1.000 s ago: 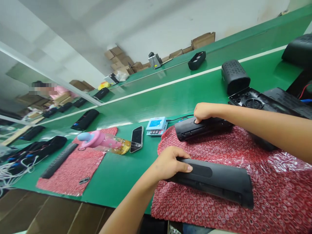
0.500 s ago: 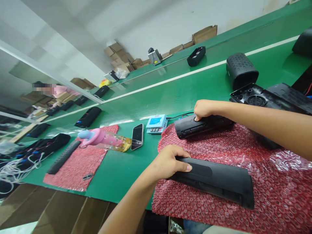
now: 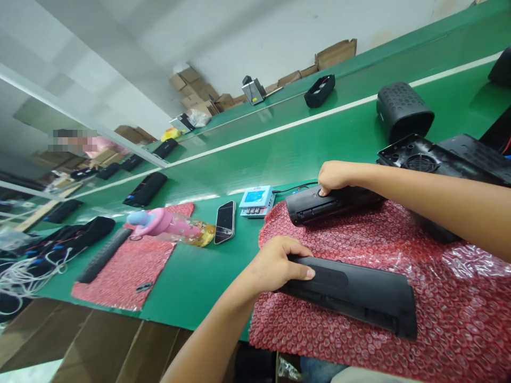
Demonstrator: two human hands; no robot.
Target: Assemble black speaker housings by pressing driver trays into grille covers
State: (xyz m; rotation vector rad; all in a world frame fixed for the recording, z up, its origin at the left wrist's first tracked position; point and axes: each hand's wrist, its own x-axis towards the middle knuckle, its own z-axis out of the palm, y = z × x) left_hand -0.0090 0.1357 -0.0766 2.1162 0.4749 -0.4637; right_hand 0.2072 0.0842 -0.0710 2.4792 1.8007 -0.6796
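My left hand is wrapped round the left end of a long black plastic speaker housing, thumb on top beside an oval panel. This housing lies tilted on red bubble wrap. Behind it rests a second black speaker housing, roughly parallel. My right hand is closed at the top of that second one, a digit pressed on a round spot there; its other fingers are curled and partly hidden. A light-blue device with a screen stands left of the second housing, a dark cable running from it behind that housing.
A phone and a pink-capped bottle lie to the left, near another bubble-wrap sheet. White cables tangle at far left. Black shells and a vented part stand right. A person is at the far left.
Both hands and both housings keep nearly the same places. The camera view has shifted very slightly.
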